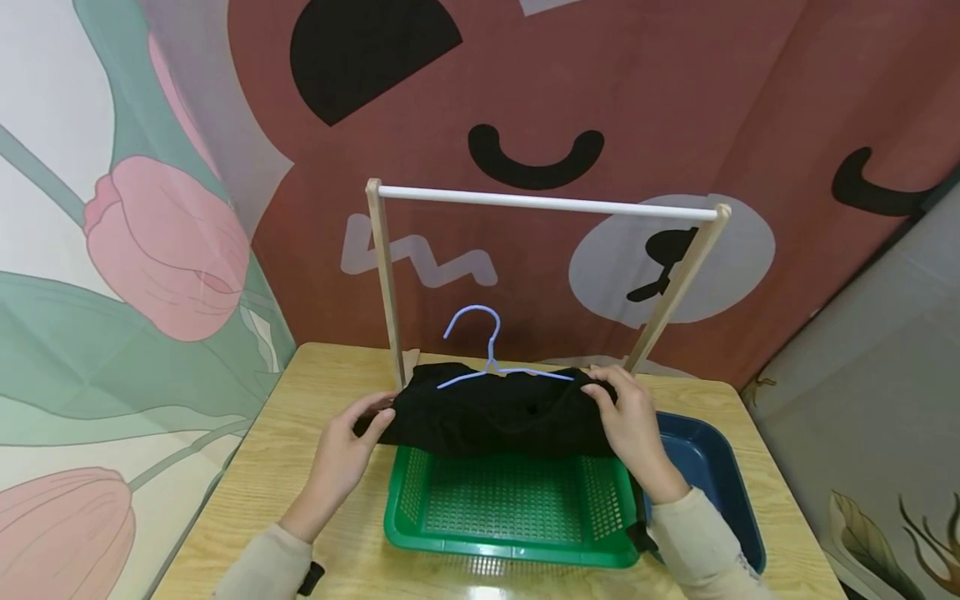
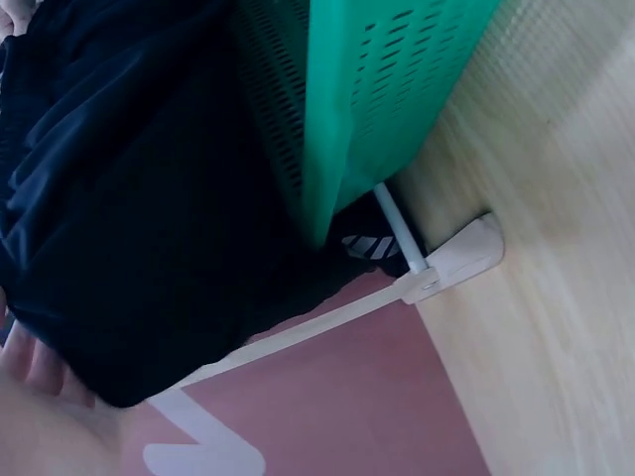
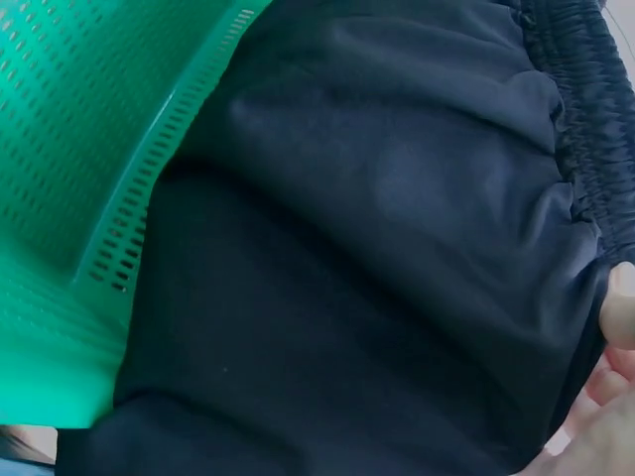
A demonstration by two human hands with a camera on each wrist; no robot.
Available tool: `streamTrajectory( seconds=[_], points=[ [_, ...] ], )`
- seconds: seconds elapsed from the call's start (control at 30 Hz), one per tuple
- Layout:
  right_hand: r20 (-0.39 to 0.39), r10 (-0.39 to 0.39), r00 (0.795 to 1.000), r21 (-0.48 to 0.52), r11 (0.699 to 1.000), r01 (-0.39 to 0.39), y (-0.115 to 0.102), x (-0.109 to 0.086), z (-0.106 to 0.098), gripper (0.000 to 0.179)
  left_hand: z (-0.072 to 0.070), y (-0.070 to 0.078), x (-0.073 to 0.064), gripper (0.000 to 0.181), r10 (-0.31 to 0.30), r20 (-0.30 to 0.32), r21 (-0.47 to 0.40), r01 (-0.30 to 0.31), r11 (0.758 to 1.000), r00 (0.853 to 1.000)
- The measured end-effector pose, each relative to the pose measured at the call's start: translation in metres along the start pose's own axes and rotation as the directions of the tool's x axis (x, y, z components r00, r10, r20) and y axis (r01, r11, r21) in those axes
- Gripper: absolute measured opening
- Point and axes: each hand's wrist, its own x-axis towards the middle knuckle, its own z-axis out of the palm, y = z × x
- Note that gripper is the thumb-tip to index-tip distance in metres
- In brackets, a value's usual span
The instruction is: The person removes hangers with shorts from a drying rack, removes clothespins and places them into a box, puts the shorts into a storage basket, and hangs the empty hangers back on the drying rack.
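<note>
Black shorts (image 1: 502, 421) with a gathered elastic waistband (image 3: 585, 129) hang between my two hands, over the back part of a green basket (image 1: 510, 552). My left hand (image 1: 341, 454) pinches their left edge between thumb and fingers; in the left wrist view its fingers (image 2: 45, 372) lie partly behind the cloth. With thumb in front and fingers behind, my right hand (image 1: 630, 417) grips the right end near the waistband. A light purple hanger (image 1: 492, 354) stands hook up at the waistband, its arms along the top of the shorts. A pale striped logo (image 2: 369, 246) shows low on the fabric.
A wooden rack (image 1: 386, 283) with a white top bar (image 1: 547, 202) stands behind the shorts at the table's back edge. Right of the basket lies a dark blue tray (image 1: 738, 492). Printed curtains (image 1: 525, 275) close off the back of the wooden table (image 1: 300, 400).
</note>
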Motion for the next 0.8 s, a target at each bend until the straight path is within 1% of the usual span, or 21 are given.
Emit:
streamTrajectory(
  seconds=[0.1, 0.2, 0.27, 0.3, 0.37, 0.43, 0.5, 0.6, 0.73, 0.8],
  points=[
    [-0.013, -0.020, 1.000, -0.001, 1.000, 0.020, -0.001, -0.001, 0.003, 0.010, -0.001, 0.005, 0.002, 0.034, 0.036, 0.018, 0.022, -0.036, 0.999, 0.999],
    [-0.008, -0.008, 1.000, 0.005, 1.000, 0.008, -0.002, -0.002, 0.005, 0.011, -0.001, 0.009, 0.004, 0.035, 0.074, 0.033, 0.039, -0.075, 0.996, 0.997],
    [-0.005, 0.005, 1.000, 0.013, 1.000, -0.005, -0.003, -0.003, 0.005, 0.011, 0.001, 0.012, 0.005, 0.036, 0.115, 0.032, 0.065, -0.117, 0.991, 0.993],
    [-0.003, 0.012, 1.000, 0.018, 1.000, -0.012, -0.004, -0.003, 0.006, 0.011, 0.002, 0.012, 0.006, 0.036, 0.144, 0.028, 0.084, -0.146, 0.986, 0.989],
    [-0.002, 0.024, 1.000, 0.028, 0.999, -0.024, -0.005, -0.004, 0.006, 0.010, 0.004, 0.013, 0.008, 0.036, 0.214, 0.011, 0.129, -0.213, 0.968, 0.977],
    [-0.003, 0.032, 0.999, 0.037, 0.999, -0.032, -0.006, -0.005, 0.006, 0.010, 0.008, 0.014, 0.010, 0.035, 0.279, -0.012, 0.175, -0.273, 0.946, 0.960],
    [-0.008, 0.037, 0.999, 0.047, 0.998, -0.037, -0.007, -0.005, 0.006, 0.011, 0.011, 0.014, 0.012, 0.033, 0.328, -0.033, 0.201, -0.315, 0.927, 0.944],
    [-0.027, 0.037, 0.999, 0.063, 0.997, -0.036, -0.007, -0.006, 0.006, 0.011, 0.014, 0.018, 0.014, 0.030, 0.352, -0.054, 0.208, -0.334, 0.919, 0.934],
    [-0.056, 0.036, 0.998, 0.078, 0.996, -0.032, -0.007, -0.007, 0.007, 0.011, 0.016, 0.025, 0.017, 0.028, 0.356, -0.055, 0.211, -0.338, 0.917, 0.933],
    [-0.065, 0.042, 0.997, 0.088, 0.996, -0.036, -0.007, -0.008, 0.008, 0.011, 0.017, 0.029, 0.018, 0.028, 0.364, -0.048, 0.217, -0.346, 0.913, 0.930]
  ],
)
